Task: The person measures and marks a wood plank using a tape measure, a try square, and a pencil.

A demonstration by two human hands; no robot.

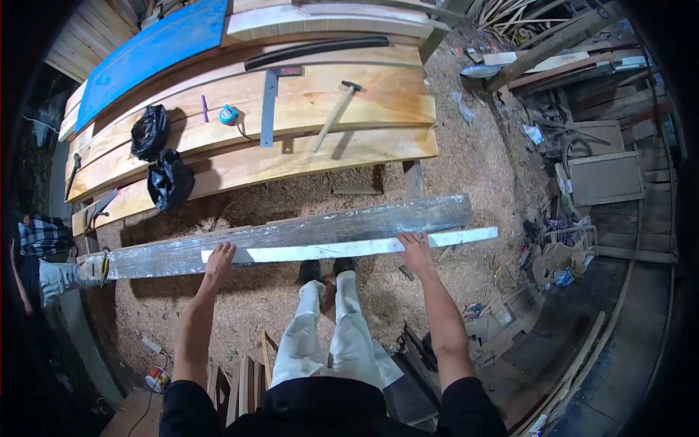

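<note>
The fingers of the left hand (220, 255) were closed over a long, narrow, white-faced strip (328, 251), close to its left end; those of the right hand (413, 246) were curled over it short of the other end. The strip lay along the near edge of a broad, weathered grey wooden plank (291, 231) and ran past that plank's right end; from overhead, I could not tell whether it rested there or was held just above. The step in hand looked like lining strip against plank; the next move called for an even, two-handed hold.

Beyond, on a counter of pale yellow boards (393, 109), a wooden-handled hammer (335, 116) lay towards the right edge, a flat metal square (269, 109) to its left, then a round teal tape measure (228, 114). A blue sheet (156, 58) covered the far left corner.
</note>
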